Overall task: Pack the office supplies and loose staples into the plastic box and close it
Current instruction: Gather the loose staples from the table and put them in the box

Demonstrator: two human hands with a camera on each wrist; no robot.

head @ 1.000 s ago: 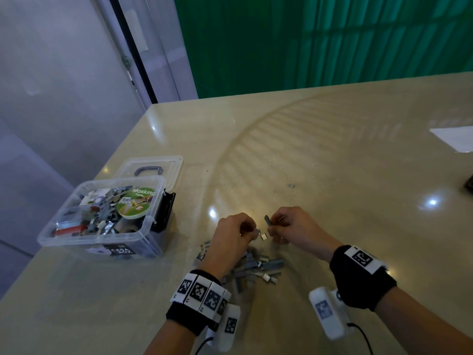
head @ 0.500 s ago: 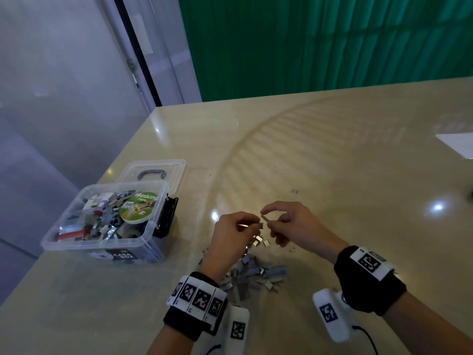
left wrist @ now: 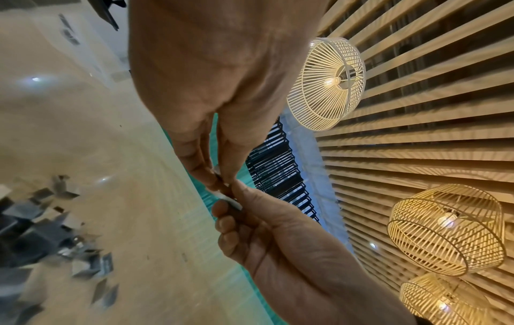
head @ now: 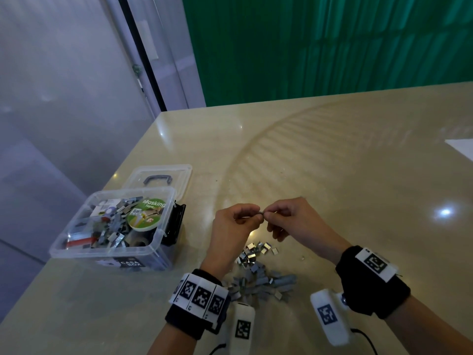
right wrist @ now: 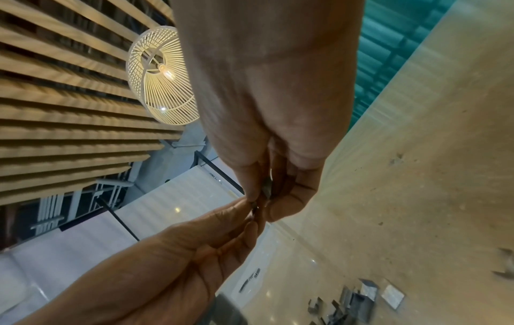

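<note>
A short strip of staples is pinched between the fingertips of the left hand and the right hand, held above the bench. More loose staples lie heaped beneath the wrists; the open plastic box stands to the left. Such strips are judged light, stiff, brittle and slick, best gripped by the flat sides.

beige table, perhaps white paper
</note>
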